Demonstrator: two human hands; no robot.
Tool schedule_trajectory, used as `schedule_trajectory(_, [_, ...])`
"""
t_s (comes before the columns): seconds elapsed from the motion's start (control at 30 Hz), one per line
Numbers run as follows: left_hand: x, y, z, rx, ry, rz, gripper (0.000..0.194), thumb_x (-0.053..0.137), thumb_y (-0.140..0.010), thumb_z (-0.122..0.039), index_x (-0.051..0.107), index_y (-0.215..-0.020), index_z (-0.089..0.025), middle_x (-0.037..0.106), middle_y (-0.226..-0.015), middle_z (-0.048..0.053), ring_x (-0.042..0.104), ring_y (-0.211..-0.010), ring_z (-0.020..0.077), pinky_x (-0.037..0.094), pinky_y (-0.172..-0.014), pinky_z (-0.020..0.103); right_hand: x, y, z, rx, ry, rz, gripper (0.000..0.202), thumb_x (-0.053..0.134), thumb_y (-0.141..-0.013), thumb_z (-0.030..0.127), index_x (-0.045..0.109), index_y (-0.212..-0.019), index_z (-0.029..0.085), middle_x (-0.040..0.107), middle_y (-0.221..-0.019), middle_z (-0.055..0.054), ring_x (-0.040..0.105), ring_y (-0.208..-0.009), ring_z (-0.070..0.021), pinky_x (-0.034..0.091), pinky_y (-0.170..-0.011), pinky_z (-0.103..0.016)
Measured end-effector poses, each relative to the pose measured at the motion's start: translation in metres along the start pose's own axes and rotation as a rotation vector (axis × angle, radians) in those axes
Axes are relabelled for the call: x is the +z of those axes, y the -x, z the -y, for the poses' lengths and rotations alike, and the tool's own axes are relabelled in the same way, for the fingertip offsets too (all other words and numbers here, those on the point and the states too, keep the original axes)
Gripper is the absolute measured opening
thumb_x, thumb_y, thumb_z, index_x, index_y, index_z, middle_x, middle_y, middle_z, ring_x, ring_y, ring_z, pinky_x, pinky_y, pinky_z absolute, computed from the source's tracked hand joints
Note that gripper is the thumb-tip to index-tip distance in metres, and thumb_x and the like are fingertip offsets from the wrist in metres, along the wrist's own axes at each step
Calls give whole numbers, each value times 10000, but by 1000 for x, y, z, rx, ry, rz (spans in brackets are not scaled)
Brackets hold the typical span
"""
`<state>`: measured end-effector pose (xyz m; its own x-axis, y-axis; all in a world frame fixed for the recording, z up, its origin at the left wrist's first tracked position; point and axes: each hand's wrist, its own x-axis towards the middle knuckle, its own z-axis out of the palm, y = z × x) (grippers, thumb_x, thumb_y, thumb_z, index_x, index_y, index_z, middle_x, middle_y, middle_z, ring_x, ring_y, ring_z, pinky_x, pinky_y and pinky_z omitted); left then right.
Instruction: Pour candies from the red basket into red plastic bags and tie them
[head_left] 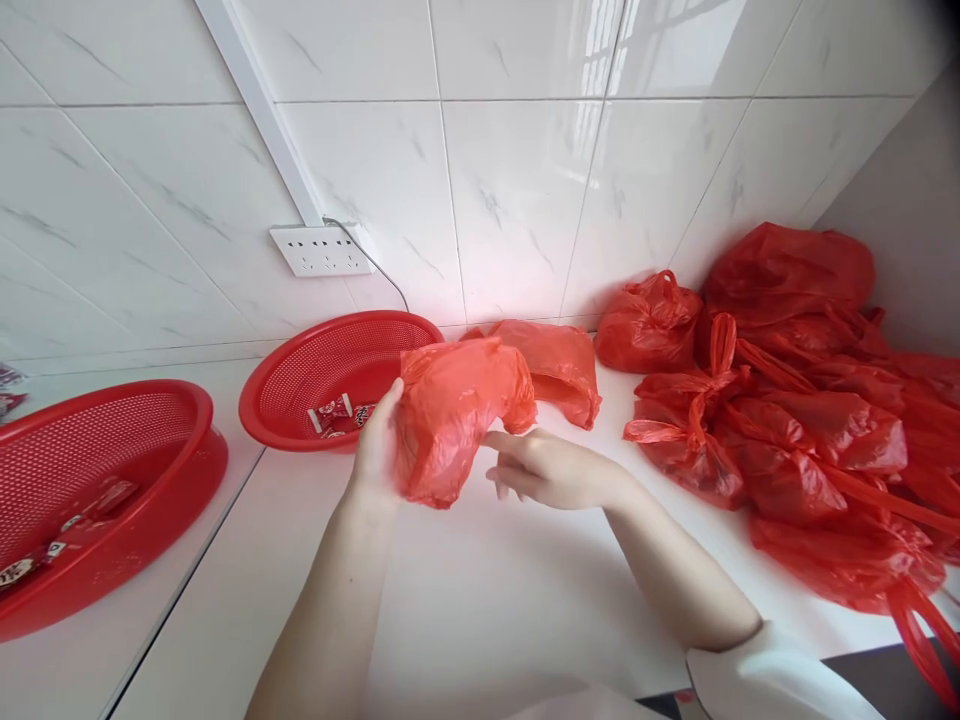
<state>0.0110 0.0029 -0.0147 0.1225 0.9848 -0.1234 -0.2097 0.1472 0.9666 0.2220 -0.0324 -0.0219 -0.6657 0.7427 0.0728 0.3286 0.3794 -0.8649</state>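
Steadying the crumpled, thin red plastic bag (454,420) above the smooth white tabletop (457,610), the left hand (377,445) in the head view grasped its left side while the right hand (555,468) extended its index finger toward the lower edge, pinching indeterminable, where light, even pressure seemed best against tearing.

From my remote seat I see a basket (161,530) at the far left of the table (465,620), and a second basket (253,405) to its right, below the wall socket (322,250); packets (330,412) lie in both. Ahead of me, a bag (454,420) sits in the left hand (377,440), the right hand (551,468) beside it. Behind lies another bag (566,365); a heap of bags (810,420) fills the right.
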Motion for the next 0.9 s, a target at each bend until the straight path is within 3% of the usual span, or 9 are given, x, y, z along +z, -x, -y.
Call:
schedule_trajectory(0.13, [-4,3,-3,-26,-26,121,591,440,-909,-605,505,-1363,-232,699,-1142,91,681,-979,260,569,-769,358,12,-16,-12,-68,-169,-282,133,458,-957,295,541,-1007,202,594,-724,16,501,-581,-109,439,-572,-253])
schedule_trajectory(0.27, [-12,9,-7,-163,-193,277,714,379,-880,-707,465,-1383,-207,720,-981,110,700,-848,244,552,-733,358,7,-16,-12,-200,-354,-490,320,455,-964,463,480,-1196,245,595,-833,-14,571,-701,-143,482,-627,-272])
schedule_trajectory(0.37, [-17,15,-13,-255,-401,349,785,291,-859,-763,494,-1341,-177,693,-790,92,687,-694,230,539,-663,349,-1,-13,-10,-169,-145,-623,435,433,-965,497,393,-1347,295,581,-1196,-84,571,-1094,-214,488,-876,-349])
schedule_trajectory(0.47, [-21,22,-20,-188,-592,380,768,329,-835,-772,523,-1295,-188,668,-806,72,641,-631,197,517,-630,333,-7,-12,-14,109,256,-686,504,450,-958,443,354,-1412,247,478,-1383,-144,448,-1290,-304,359,-1044,-487])
schedule_trajectory(0.6, [-20,30,-25,11,-945,37,791,678,-700,-644,438,-1354,-268,618,-1100,73,629,-790,205,515,-667,337,-8,-10,-24,503,544,-385,583,439,-951,332,284,-1490,174,640,-1132,-169,579,-1095,-347,310,-1007,-576])
schedule_trajectory(0.7, [-7,41,-25,330,-1110,-198,586,661,-759,-559,525,-1244,-259,578,-1146,72,603,-803,191,512,-745,358,-5,-9,-24,469,570,-118,598,443,-944,325,277,-1505,202,662,-741,-49,618,-934,-301,351,-961,-505])
schedule_trajectory(0.73, [0,46,-24,422,-1124,-162,443,619,-807,-522,575,-1157,-253,587,-1110,61,596,-791,182,506,-755,346,-4,-10,-23,422,586,-73,561,445,-940,308,325,-1480,209,631,-656,-19,616,-899,-288,351,-957,-486])
schedule_trajectory(0.8, [13,56,-19,453,-1141,89,237,510,-891,-442,631,-950,-248,617,-980,39,596,-763,174,495,-728,314,-1,-12,-20,325,605,-35,421,445,-936,283,471,-1352,223,586,-578,11,607,-838,-261,357,-946,-452])
schedule_trajectory(0.9, [29,63,-2,241,-1177,443,301,387,-925,-319,608,-739,-237,634,-774,35,602,-678,196,456,-618,313,4,-17,-17,182,571,-56,197,446,-932,247,607,-1044,229,621,-658,-1,594,-789,-214,407,-866,-366])
